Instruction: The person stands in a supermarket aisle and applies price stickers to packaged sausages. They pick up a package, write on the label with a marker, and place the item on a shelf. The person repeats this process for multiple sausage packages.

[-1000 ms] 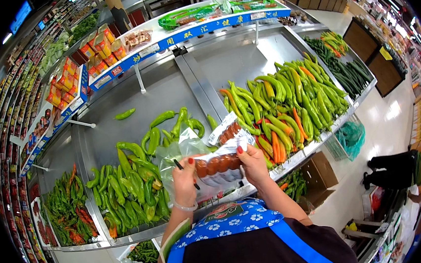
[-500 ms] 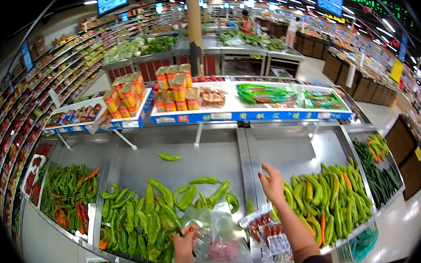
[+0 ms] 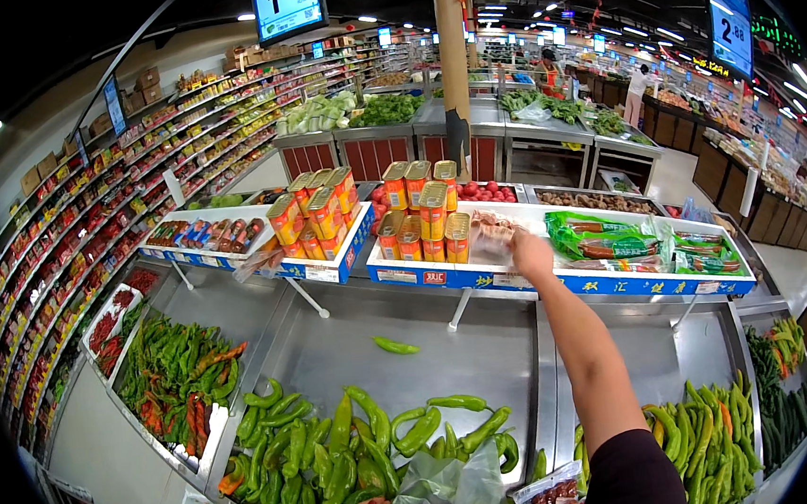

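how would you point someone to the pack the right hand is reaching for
Find the blue-edged white shelf above the steel pepper bins. The right hand touches a clear pack of pinkish meat there, between the stacked orange tins and the green packets.

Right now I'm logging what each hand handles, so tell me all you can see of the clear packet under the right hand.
The clear packet is a soft, see-through plastic pack with pale pinkish contents, crumpled and glossy. It lies flat on the white raised shelf, beside the stacked yellow tins. The right hand rests on its right edge; whether the fingers have closed on it cannot be told.
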`<state>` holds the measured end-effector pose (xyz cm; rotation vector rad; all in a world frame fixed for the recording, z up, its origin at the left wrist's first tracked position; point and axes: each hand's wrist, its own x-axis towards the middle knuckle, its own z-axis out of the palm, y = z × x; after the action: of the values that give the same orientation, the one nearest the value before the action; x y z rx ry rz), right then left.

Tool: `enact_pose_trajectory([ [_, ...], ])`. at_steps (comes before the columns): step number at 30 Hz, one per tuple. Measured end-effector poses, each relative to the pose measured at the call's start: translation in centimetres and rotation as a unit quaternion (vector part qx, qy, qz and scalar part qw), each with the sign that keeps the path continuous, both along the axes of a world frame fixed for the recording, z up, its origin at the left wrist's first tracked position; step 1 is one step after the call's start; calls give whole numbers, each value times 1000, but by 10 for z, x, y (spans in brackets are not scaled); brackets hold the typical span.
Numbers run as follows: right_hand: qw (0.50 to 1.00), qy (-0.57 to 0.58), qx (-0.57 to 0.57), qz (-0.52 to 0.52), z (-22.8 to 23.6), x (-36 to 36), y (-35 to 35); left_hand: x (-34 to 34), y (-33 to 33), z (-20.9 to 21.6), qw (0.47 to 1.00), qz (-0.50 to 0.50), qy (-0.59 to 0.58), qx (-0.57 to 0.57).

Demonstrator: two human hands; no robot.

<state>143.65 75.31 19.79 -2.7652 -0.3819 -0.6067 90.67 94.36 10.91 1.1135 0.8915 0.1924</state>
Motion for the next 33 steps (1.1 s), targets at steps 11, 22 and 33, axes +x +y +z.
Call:
enact_pose_trajectory([
  [11, 534, 140, 781, 290, 21, -287, -67, 41, -54, 8, 883, -384, -238, -127],
  [22, 598, 479, 604, 219, -140, -562, -108, -16, -65, -34, 874, -227, -234, -360],
  [33, 588, 275, 744, 157, -70, -545, -94, -44, -54, -10, 858, -429, -279, 42],
])
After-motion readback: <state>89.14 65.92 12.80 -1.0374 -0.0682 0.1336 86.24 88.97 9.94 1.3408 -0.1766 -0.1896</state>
